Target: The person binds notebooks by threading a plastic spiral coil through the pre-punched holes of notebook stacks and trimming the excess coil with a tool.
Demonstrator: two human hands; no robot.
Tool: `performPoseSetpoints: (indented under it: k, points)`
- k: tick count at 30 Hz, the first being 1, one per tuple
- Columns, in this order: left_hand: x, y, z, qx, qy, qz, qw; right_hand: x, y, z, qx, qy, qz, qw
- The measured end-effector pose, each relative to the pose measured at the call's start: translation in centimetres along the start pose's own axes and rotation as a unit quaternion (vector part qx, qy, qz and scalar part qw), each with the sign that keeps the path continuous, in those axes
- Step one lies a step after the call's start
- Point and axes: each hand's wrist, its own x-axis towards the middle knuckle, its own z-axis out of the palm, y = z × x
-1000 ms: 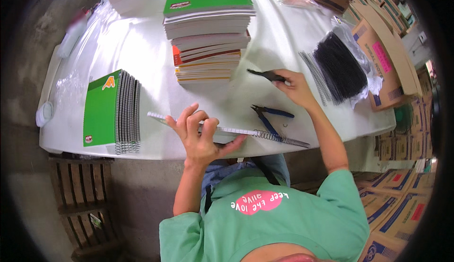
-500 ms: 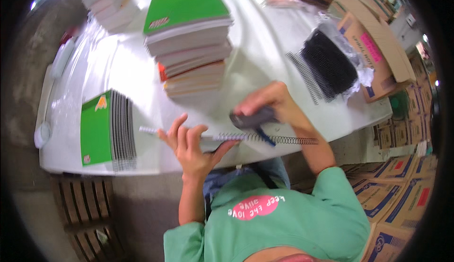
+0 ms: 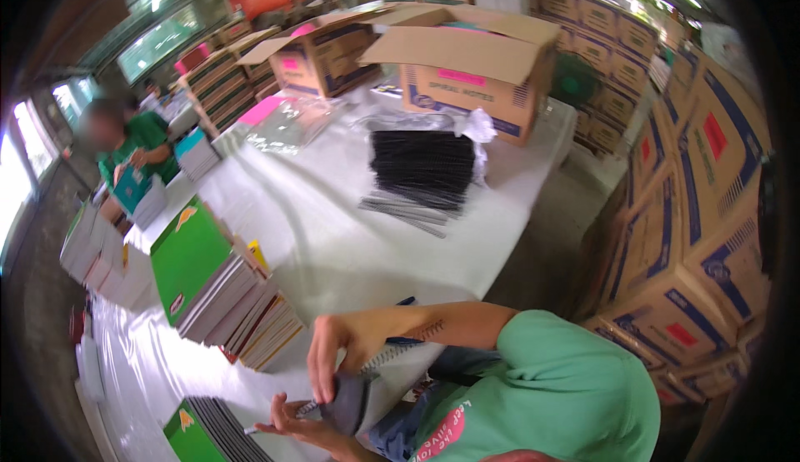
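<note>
1. Notebook [image 3: 353, 409]: dark side blurred, between both hands, just below the right fingers [image 3: 322, 374].
2. Left fingers [image 3: 285, 412]: partly spread, holding the notebook from below.
3. Right fingers: bent downward at its upper side; cannot tell whether they grip.
4. Wire spiral [image 3: 388, 354]: from the notebook toward the right forearm.
5. Spiral-bound green notebooks [image 3: 185, 434]: near the left fingers, leftward.
6. Tall book stack [image 3: 193, 260]: on the tabletop [image 3: 333, 241], ahead-left of right fingers.
7. Black coils [image 3: 421, 166]: well ahead of them.
</note>
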Motion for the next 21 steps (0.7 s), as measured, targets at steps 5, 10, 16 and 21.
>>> performPoseSetpoints:
  k: [5, 10, 16, 21]
  points:
    - [3.6, -1.6, -4.4, 0.244, -0.002, 0.138, 0.96, -0.9, 3.5, -1.4, -0.107, 0.082, 0.145, 0.98]
    - [1.6, -5.1, -3.4, 0.104, 0.003, 0.085, 0.991, -0.3, 4.8, -1.0, -0.13, 0.06, 0.131, 0.981]
    - [-0.8, -9.6, -2.4, -0.015, 0.064, 0.002, 0.998, 0.9, 5.0, -0.8, -0.243, 0.034, 0.192, 0.95]
    - [-0.5, -8.4, -2.3, -0.088, 0.076, -0.063, 0.991, 2.3, 4.5, 1.7, -0.091, 0.019, 0.046, 0.995]
